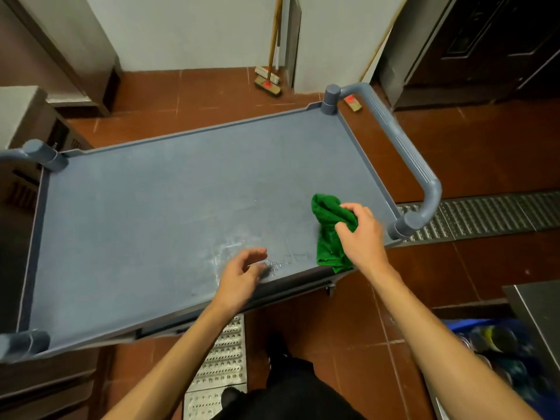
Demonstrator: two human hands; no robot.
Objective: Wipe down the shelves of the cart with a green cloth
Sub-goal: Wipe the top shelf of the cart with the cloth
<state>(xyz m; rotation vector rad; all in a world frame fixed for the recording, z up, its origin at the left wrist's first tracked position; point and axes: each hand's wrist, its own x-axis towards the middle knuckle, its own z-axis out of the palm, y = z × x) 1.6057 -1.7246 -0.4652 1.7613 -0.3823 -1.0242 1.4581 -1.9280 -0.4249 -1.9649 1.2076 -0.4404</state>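
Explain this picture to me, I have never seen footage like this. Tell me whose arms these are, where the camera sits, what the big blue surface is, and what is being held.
There is no machine here: a person does the job with bare hands. The one picture comes from a wide-angle camera worn on the person's head, looking forward and down, so both arms reach in from the bottom edge. The large blue-grey surface is the top shelf of a cart, with a curved handle at its right end. The right hand grips a bunched green cloth that lies against the shelf near that end. The left hand holds nothing; its fingers are loosely curled over the near edge, beside a wet patch. Beyond the cart, brooms lean against the wall.
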